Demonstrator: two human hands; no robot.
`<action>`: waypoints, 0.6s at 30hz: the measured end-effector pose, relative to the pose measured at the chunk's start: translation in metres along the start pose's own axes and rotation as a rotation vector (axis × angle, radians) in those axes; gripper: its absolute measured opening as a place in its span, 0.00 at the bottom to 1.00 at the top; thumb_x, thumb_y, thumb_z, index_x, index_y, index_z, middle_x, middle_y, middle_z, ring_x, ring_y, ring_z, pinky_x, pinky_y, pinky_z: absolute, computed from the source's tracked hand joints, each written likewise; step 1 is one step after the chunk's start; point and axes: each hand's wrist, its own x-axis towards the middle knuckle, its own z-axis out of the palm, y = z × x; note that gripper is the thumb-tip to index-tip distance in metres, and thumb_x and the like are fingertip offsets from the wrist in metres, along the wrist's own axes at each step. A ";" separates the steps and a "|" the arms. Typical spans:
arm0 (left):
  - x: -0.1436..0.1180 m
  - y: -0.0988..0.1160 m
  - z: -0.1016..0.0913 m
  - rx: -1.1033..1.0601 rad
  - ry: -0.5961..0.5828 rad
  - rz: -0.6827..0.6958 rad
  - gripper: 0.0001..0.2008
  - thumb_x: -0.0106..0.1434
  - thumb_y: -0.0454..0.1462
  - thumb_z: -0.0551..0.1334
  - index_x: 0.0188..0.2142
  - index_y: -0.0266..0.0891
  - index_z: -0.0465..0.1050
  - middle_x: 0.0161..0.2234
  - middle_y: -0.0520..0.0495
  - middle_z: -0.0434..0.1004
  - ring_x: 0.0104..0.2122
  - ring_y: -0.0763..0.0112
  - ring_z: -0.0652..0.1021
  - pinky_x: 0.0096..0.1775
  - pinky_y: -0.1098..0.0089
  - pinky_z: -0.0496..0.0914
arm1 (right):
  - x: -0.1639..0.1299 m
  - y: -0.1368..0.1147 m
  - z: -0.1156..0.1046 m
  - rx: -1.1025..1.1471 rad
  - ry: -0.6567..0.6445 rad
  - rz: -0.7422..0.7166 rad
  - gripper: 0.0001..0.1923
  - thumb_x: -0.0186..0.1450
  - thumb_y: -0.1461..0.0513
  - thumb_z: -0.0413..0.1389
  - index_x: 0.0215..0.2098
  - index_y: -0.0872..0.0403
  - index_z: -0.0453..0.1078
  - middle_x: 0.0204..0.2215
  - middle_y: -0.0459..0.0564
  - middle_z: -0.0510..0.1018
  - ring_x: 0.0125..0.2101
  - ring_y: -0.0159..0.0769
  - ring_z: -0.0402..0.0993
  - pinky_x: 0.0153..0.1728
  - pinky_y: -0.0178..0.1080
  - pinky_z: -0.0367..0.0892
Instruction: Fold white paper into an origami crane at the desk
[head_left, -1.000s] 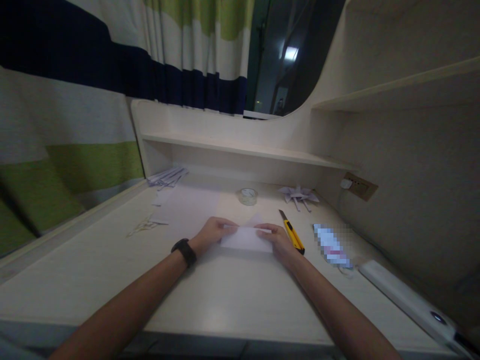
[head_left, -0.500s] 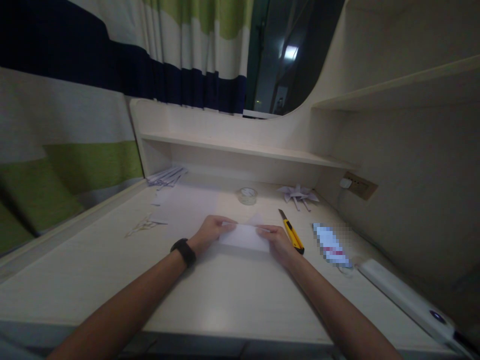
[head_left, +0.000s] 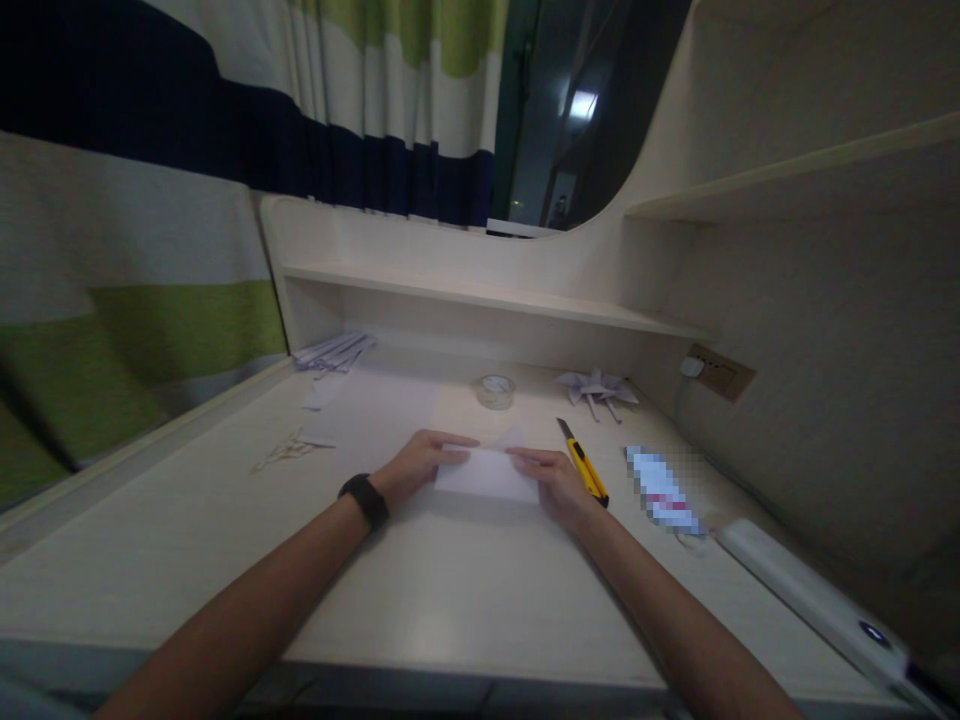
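The desk [head_left: 450,590] carries everything here, a pale wooden top with a low shelf [head_left: 487,295] running along its back edge and a striped curtain [head_left: 150,250] beyond its left edge. A large white sheet [head_left: 375,410] lies flat toward the back left, with paper strips [head_left: 334,352] in the back left corner. A long white bar [head_left: 810,590] rests along the right edge, near the front right corner.

Near the middle of the desk lies the folded paper [head_left: 486,473], flat on the top, and both hands are on it. The left hand [head_left: 420,465] (a dark band [head_left: 364,497] on its wrist) has its fingers bent down over the paper's left end, pinning it. The right hand [head_left: 551,482] presses likewise on the right end, fingers curled and low, nothing else held.

To crease well, I judge the edges should be lined up first, then both hands kept flat while fingertips run outward along the fold.

Just right of the right hand lies a yellow utility knife [head_left: 583,465], close enough to catch a careless wrist. Farther back sit a folded paper figure [head_left: 598,390] and a clear tape roll [head_left: 495,390].
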 end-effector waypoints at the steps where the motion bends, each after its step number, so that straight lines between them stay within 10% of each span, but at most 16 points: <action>1: 0.000 0.001 0.000 0.000 0.000 -0.002 0.21 0.48 0.37 0.69 0.43 0.33 0.77 0.40 0.38 0.79 0.34 0.64 0.77 0.37 0.66 0.67 | 0.000 0.000 -0.001 -0.008 -0.007 -0.005 0.20 0.45 0.58 0.69 0.37 0.55 0.78 0.34 0.53 0.81 0.32 0.39 0.75 0.39 0.42 0.64; 18: -0.003 -0.001 0.004 0.253 -0.032 0.060 0.15 0.50 0.40 0.68 0.38 0.35 0.79 0.32 0.43 0.80 0.29 0.68 0.75 0.32 0.70 0.65 | -0.005 -0.001 0.006 -0.147 -0.054 0.026 0.18 0.46 0.58 0.68 0.36 0.55 0.78 0.30 0.52 0.81 0.27 0.35 0.73 0.33 0.38 0.63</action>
